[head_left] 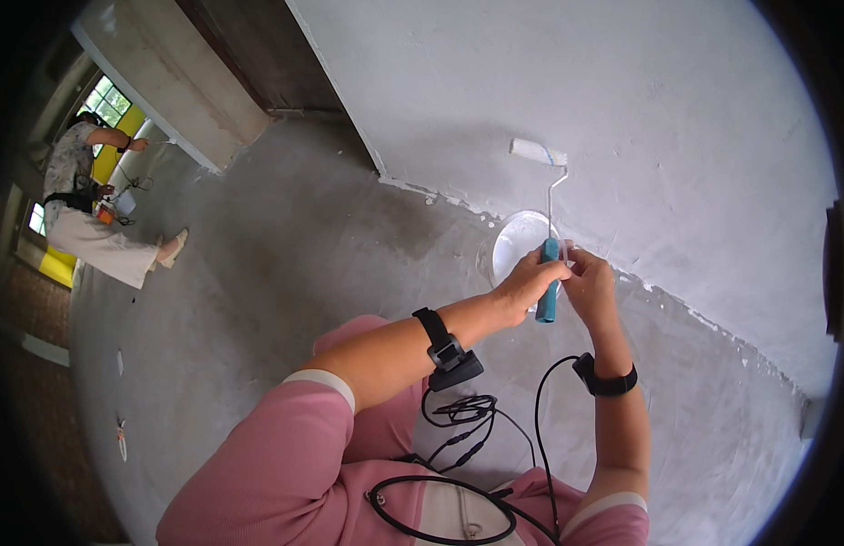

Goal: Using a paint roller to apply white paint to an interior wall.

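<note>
A paint roller with a teal handle (pixel 547 305), a thin bent metal rod and a white sleeve (pixel 538 152) is in front of me, its sleeve upward against the grey wall in this view. My left hand (pixel 526 286) is closed around the handle. Close beside it, my right hand (pixel 590 286) is closed, fingers pinching near a small pale piece (pixel 565 251) that I cannot make out clearly. Behind my hands stands a round white bucket (pixel 520 241) with white inside, partly hidden by my left hand and the handle.
The grey wall (pixel 677 118) meets the concrete floor (pixel 286 246) along a rough, white-spattered edge. Black cables (pixel 467 414) hang near my lap and run to my wrist straps. At far left a person (pixel 85 182) stands by another wall. A small orange-and-white object (pixel 122 439) lies at left.
</note>
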Motion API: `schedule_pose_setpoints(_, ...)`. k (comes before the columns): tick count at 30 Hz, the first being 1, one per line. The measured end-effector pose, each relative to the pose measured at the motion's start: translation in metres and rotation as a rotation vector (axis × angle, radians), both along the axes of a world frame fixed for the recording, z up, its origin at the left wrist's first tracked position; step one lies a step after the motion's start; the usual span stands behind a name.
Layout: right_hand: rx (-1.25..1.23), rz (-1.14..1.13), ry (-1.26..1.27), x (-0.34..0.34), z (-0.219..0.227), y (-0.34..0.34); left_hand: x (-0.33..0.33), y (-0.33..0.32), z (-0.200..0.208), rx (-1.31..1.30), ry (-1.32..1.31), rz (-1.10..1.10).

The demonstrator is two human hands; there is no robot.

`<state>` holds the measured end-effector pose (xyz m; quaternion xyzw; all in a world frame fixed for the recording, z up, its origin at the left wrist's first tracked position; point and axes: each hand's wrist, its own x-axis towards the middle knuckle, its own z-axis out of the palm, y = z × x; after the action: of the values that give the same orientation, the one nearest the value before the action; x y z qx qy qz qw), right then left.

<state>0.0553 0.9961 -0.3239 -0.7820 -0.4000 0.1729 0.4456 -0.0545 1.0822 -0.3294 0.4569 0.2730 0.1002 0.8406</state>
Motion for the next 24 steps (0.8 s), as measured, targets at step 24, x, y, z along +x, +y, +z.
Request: schedule_pose_setpoints(24, 0.039, -0.328, -0.048, 0.082, 0.036, -0.065, -0.004, 0.086, 0.005, -0.372, 0.213, 0.073)
